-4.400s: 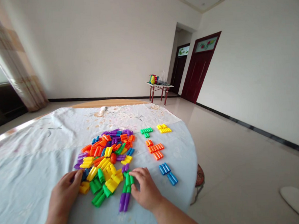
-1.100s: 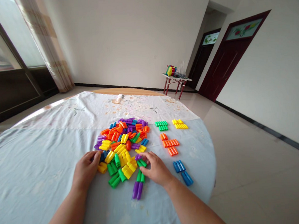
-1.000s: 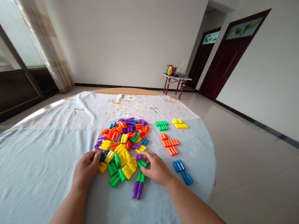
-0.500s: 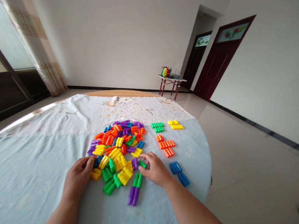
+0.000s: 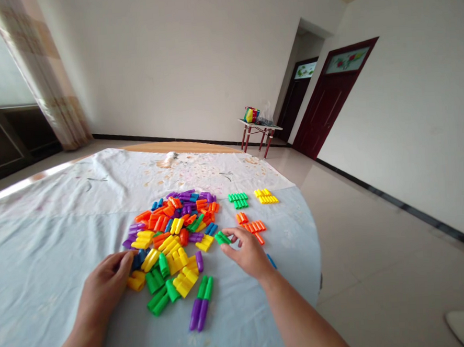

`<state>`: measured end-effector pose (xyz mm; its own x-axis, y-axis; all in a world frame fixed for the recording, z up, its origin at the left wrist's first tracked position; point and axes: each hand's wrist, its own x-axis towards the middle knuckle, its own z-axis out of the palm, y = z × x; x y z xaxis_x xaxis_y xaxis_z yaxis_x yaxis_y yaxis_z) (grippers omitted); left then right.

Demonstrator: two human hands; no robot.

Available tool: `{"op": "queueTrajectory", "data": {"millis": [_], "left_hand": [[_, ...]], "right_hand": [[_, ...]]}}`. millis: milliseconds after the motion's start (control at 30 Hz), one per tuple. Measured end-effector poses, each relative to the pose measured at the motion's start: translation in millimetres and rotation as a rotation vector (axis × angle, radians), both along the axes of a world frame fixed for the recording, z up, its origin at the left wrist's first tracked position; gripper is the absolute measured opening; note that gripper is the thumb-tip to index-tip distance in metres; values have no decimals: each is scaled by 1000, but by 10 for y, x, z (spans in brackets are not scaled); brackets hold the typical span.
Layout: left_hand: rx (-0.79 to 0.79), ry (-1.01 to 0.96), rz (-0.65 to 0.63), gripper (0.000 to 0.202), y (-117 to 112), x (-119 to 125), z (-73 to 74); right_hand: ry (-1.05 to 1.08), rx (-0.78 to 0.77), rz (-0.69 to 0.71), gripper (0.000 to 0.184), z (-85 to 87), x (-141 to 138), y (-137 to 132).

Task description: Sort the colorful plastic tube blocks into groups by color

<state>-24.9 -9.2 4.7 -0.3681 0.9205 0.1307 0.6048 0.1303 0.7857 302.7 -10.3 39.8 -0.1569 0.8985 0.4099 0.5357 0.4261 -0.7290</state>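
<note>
A heap of coloured plastic blocks (image 5: 173,234) lies on a round table under a pale blue cloth (image 5: 45,268). My right hand (image 5: 248,252) is raised just right of the heap, its fingertips pinching a green block (image 5: 222,238). My left hand (image 5: 103,286) rests on the cloth at the heap's near left edge, fingers curled against a dark blue block (image 5: 137,259) and a yellow one (image 5: 136,280). Sorted groups lie to the right: green (image 5: 238,199), yellow (image 5: 265,196), orange (image 5: 251,224). A blue group (image 5: 271,260) is mostly hidden behind my right hand.
A joined green and purple piece (image 5: 200,303) lies nearest me. The table edge (image 5: 313,252) curves close on the right, above a tiled floor. A small red-legged side table (image 5: 258,135) with bags stands by dark red doors. A curtain hangs at the back left.
My right hand has lifted a green block from the heap's near edge and carried it up and right. My left hand has stayed at the heap's left edge. The camera has shifted.
</note>
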Motion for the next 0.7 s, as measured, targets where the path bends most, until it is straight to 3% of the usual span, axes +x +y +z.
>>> {"op": "queueTrajectory", "data": {"millis": [167,333,533,700], "left_hand": [[-14,-11,24,39,37,-36,-34],[-21,-31,33,42,50,-25,-14],[-29,-37,28,44,68,-35,-41],[-4,-44,25,41,81,-72,-127]], "right_hand": [[-111,-27,-252,28,148,519,626],[-265,-133,-434,24,73,877,1200],[-352,-229,-550,18,-138,890,1436],[-383,-277,-547,16,-249,863,1520]]}}
